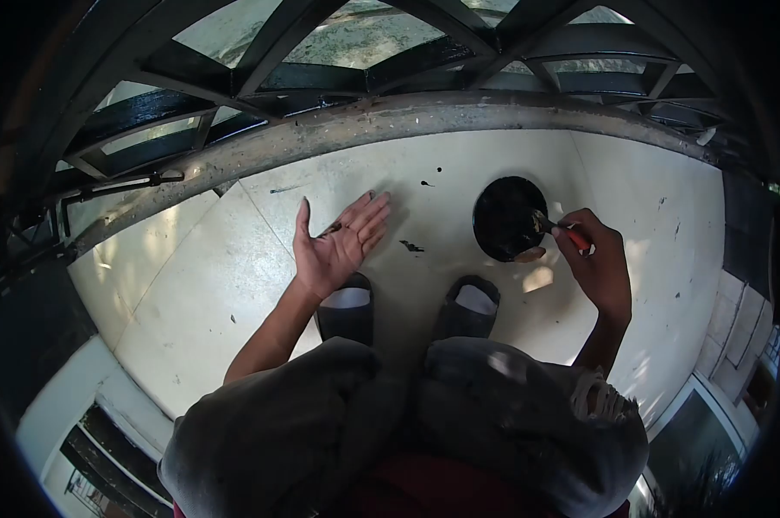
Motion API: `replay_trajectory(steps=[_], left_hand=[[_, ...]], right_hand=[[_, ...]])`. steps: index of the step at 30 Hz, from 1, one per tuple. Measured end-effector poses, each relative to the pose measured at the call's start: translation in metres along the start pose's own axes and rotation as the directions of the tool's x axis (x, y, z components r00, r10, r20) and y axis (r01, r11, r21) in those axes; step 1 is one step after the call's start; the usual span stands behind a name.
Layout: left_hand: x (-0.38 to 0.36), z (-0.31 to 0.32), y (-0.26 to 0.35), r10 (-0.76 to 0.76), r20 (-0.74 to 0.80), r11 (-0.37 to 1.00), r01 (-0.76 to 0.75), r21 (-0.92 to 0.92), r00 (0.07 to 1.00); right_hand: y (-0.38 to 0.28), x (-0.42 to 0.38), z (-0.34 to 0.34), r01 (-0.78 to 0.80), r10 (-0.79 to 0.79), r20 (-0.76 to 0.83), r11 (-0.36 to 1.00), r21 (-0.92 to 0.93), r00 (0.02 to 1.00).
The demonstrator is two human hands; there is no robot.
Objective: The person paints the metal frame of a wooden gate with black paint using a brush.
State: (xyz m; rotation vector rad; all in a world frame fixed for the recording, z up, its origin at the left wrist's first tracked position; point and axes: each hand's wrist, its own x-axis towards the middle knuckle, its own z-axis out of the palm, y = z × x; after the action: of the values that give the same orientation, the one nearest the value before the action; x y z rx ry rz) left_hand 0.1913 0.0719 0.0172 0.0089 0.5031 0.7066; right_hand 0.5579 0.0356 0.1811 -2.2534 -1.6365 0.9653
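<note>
My right hand (599, 259) is closed around the red handle of a paintbrush (582, 243). The bristle end reaches over a round black paint container (500, 220) on the floor, overlapping its right side. A small tan patch shows at the container's lower edge, just below the brush. To the left, my left hand (342, 246) is held palm up with its fingers stretched out and nothing in it. Dark smudges mark its palm and fingertips.
A black metal lattice (368, 78) rises from a grey ledge (390, 121) in front of me. Black spots and splashes (411, 246) lie on the pale tiled floor (200, 285). My feet in dark slippers (347, 319) stand between my hands, below bent knees.
</note>
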Motion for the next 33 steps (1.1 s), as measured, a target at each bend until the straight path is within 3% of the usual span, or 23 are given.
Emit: replay_trajectory(steps=[2, 10, 19, 22, 24, 28, 29, 30, 31, 32, 33], left_hand=[[-0.002, 0.020, 0.021, 0.053, -0.004, 0.928, -0.051, -0.370, 0.999], [-0.007, 0.038, 0.029, 0.168, 0.004, 0.890, -0.150, -0.430, 0.986], [-0.014, 0.040, 0.018, 0.091, -0.010, 0.923, -0.089, -0.374, 0.996], [-0.012, 0.041, 0.018, 0.111, -0.005, 0.943, -0.107, -0.316, 0.994], [-0.010, 0.042, 0.019, 0.147, -0.021, 0.987, -0.146, 0.064, 0.989], [-0.007, 0.028, 0.029, 0.084, 0.112, 0.964, -0.109, 0.243, 0.990], [-0.006, 0.037, 0.031, 0.088, 0.018, 0.774, -0.080, 0.628, 0.996], [-0.004, 0.042, 0.032, 0.130, -0.065, 0.446, 0.000, 0.895, 0.989], [0.003, 0.041, 0.032, 0.132, -0.064, 0.447, -0.002, 0.895, 0.989], [0.012, 0.036, 0.033, 0.277, 0.027, -0.009, -0.025, 1.000, 0.960], [0.022, 0.029, 0.033, 0.361, 0.170, -0.462, 0.017, 0.886, 0.917]], right_hand=[[0.007, 0.002, 0.004, 0.024, -0.024, -0.009, 0.999, 0.023, 1.000], [0.004, 0.013, 0.009, 0.079, -0.080, 0.030, 0.996, 0.031, 0.996], [0.013, 0.006, 0.010, 0.083, -0.084, 0.006, 0.993, 0.084, 0.996], [0.012, 0.005, 0.009, 0.059, -0.061, 0.024, 0.996, 0.072, 0.998], [0.009, 0.005, 0.008, 0.059, -0.061, 0.031, 0.997, 0.055, 0.998], [0.007, 0.006, 0.010, 0.048, -0.050, 0.033, 0.998, 0.046, 0.998], [0.009, 0.006, 0.011, 0.067, -0.068, 0.024, 0.996, 0.056, 0.997], [0.010, 0.006, 0.012, 0.086, -0.087, 0.013, 0.994, 0.065, 0.996], [0.010, 0.006, 0.012, 0.088, -0.089, 0.012, 0.994, 0.063, 0.996], [0.010, 0.006, 0.012, 0.081, -0.082, 0.016, 0.995, 0.058, 0.997], [0.009, 0.006, 0.012, 0.074, -0.075, 0.021, 0.996, 0.053, 0.997]])
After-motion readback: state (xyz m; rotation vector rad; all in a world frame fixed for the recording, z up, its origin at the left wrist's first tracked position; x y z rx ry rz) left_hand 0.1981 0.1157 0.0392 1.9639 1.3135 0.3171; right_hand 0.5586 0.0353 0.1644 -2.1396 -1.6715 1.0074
